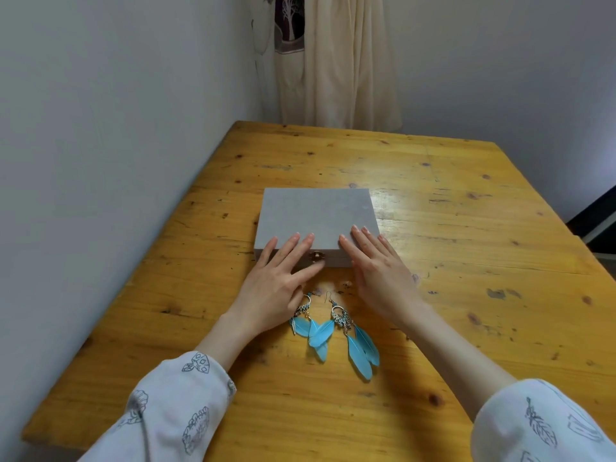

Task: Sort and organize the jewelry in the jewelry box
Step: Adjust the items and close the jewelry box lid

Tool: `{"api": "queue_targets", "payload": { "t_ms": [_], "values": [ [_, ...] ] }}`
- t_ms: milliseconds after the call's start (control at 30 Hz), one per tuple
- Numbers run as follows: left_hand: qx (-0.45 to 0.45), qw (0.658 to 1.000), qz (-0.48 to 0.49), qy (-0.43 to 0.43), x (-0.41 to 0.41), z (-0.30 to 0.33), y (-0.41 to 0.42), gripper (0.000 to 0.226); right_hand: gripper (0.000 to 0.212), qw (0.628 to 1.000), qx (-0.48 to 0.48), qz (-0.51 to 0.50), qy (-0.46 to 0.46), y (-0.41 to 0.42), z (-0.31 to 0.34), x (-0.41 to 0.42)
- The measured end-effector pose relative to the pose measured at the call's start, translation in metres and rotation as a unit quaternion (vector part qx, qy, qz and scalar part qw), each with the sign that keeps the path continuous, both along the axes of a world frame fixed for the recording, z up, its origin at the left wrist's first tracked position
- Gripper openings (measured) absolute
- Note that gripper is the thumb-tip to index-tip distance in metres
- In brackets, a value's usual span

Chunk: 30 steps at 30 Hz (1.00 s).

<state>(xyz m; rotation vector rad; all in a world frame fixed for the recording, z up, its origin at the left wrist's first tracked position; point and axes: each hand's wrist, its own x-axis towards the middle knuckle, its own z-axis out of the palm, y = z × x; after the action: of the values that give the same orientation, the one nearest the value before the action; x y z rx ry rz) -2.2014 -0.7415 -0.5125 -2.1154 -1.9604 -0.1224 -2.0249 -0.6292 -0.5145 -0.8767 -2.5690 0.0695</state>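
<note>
A pale wall (100,128) runs along the left edge of the yellow wooden tabletop (466,228). The person's left hand (276,278) reaches from a white printed sleeve (173,405), its grip spread flat: the straight fingers lie on the near left part of the lid of the grey jewelry box (316,215), and the thumb stretches toward the small metal clasp (316,255) on the box's front face. The box sits closed in the middle of the tabletop. Just in front of it, between the two wrists, a pair of blue feather earrings (336,335) lies flat on the wood, the left one partly under the left hand's edge. The right hand (380,271) likewise has a loose, open grip, fingers straight and slightly parted, their tips resting on the near right corner of the lid; it pinches nothing. Behind the tabletop a cream curtain (333,61) hangs in the corner.
</note>
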Motion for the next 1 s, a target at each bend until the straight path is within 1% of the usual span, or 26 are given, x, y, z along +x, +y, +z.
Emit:
{"api": "queue_targets", "payload": {
  "t_ms": [67,100,133,167,233,267,300,367,433,533,600,667,1000],
  "values": [
    [-0.010,1.000,0.002,0.022,-0.001,-0.001,0.000,0.048,0.047,1.000,0.007,-0.002,0.005,0.000,0.000,0.000],
    [-0.004,1.000,-0.001,0.013,-0.001,0.000,-0.001,0.048,0.047,1.000,0.011,-0.002,0.006,0.000,-0.001,0.000],
    [0.007,1.000,-0.007,-0.018,-0.002,0.001,-0.001,0.048,0.047,1.000,0.015,-0.003,0.006,0.000,-0.001,0.000],
    [0.020,0.997,-0.013,-0.073,-0.003,0.003,-0.001,0.048,0.047,1.000,0.019,-0.004,0.006,0.000,-0.002,0.000],
    [0.052,0.978,-0.010,-0.201,-0.004,0.008,0.000,0.044,0.046,1.000,0.024,-0.009,0.008,0.001,-0.003,-0.001],
    [0.065,0.970,0.000,-0.235,-0.004,0.008,0.002,0.043,0.046,1.000,0.024,-0.012,0.010,0.002,-0.004,-0.002],
    [0.070,0.969,0.014,-0.235,-0.003,0.007,0.004,0.046,0.045,1.000,0.024,-0.015,0.011,0.003,-0.004,-0.004],
    [0.054,0.984,0.041,-0.165,-0.003,0.003,0.009,0.052,0.045,1.000,0.021,-0.018,0.013,0.005,-0.005,-0.008],
    [0.031,0.992,0.063,-0.108,-0.005,0.002,0.015,0.059,0.046,1.000,0.018,-0.021,0.012,0.010,-0.005,-0.013],
    [0.005,0.994,0.083,-0.072,-0.011,0.004,0.027,0.064,0.047,1.000,0.017,-0.023,0.005,0.019,-0.005,-0.021],
    [-0.013,0.994,0.093,-0.057,-0.015,0.005,0.035,0.064,0.047,1.000,0.009,-0.019,-0.003,0.025,-0.003,-0.026],
    [-0.036,0.992,0.105,-0.052,-0.018,0.007,0.043,0.058,0.047,1.000,0.002,-0.015,-0.012,0.031,0.000,-0.030],
    [-0.111,0.984,0.140,-0.020,-0.036,0.021,0.082,0.062,0.050,0.994,-0.047,-0.020,-0.097,0.064,0.016,-0.055]
  ]
}}
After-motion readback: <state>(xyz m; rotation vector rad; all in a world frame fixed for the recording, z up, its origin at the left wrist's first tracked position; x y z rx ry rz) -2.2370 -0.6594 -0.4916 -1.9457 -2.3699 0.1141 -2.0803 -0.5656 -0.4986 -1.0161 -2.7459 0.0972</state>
